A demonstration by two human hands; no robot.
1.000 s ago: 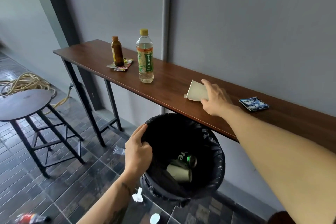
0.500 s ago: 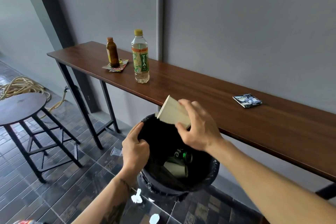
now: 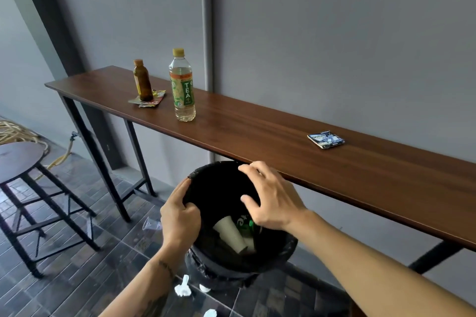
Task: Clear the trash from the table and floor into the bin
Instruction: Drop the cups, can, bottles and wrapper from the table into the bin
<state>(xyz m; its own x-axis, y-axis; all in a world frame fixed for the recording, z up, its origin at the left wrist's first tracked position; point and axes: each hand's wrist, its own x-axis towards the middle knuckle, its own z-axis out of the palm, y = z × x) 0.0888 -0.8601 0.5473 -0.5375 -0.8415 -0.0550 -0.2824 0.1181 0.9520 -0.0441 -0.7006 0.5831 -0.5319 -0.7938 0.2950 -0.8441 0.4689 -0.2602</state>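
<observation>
A black-lined bin [image 3: 280,257] stands below the front edge of the long wooden table [image 3: 257,134]. My left hand [image 3: 180,216] grips its rim on the left. Above the bin's mouth my right hand [image 3: 273,201] hovers with spread fingers and nothing in it. Inside lie paper cups [image 3: 229,233] and a green can [image 3: 243,224]. On the table stand a tea bottle [image 3: 181,85] and a small brown bottle [image 3: 142,80] on flat wrappers [image 3: 152,100]; a blue packet [image 3: 325,139] lies to the right. White crumpled tissues [image 3: 183,288] lie on the floor.
A round stool [image 3: 18,159] stands at the left, with a coiled hose [image 3: 15,131] behind it. A clear plastic cup [image 3: 152,225] lies on the tiled floor beside my left hand. A grey wall runs right behind the table.
My right hand lifted the paper cup off the table, carried it over the bin and let it go; the cup now lies inside. My left hand stayed on the rim.
</observation>
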